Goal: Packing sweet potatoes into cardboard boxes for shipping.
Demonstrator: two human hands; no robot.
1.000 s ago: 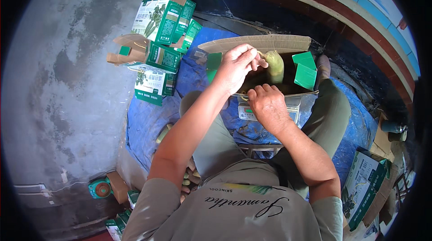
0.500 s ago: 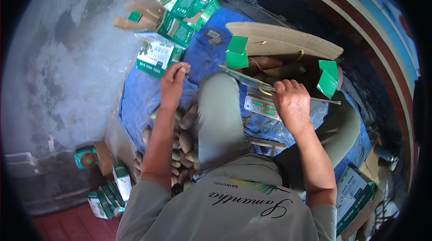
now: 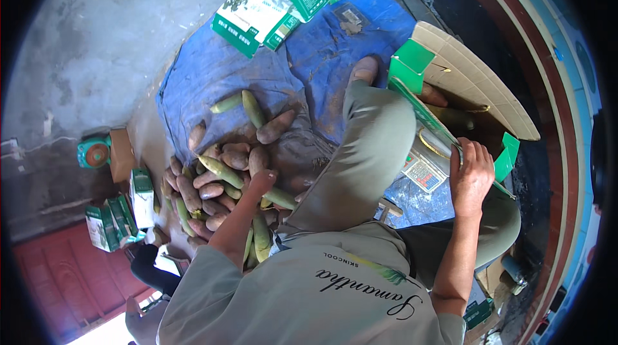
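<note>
My left hand (image 3: 262, 184) reaches down onto a heap of long radishes (image 3: 212, 177), some green and some reddish-brown with soil on them. Its fingers point down among the radishes and are mostly hidden, so a hold on one cannot be made out. On my right, my right hand (image 3: 472, 174) grips the near edge of an open cardboard box (image 3: 476, 81) with green flaps. Radishes (image 3: 454, 113) lie inside, partly covered by the box wall. Beneath the box's near side, a digital scale (image 3: 425, 174) shows its keypad.
A blue tarp (image 3: 225, 68) lies under the heap. Green and white cartons (image 3: 257, 16) stand at the far side, with more cartons (image 3: 112, 222) at left beside a round teal device (image 3: 94, 152). Part of another person (image 3: 151, 271) shows at lower left. My bent leg (image 3: 373, 132) separates heap and box.
My left hand has come down from near the far cartons to the radish heap. My right hand stays on the box edge. The view has turned left, showing more of the heap.
</note>
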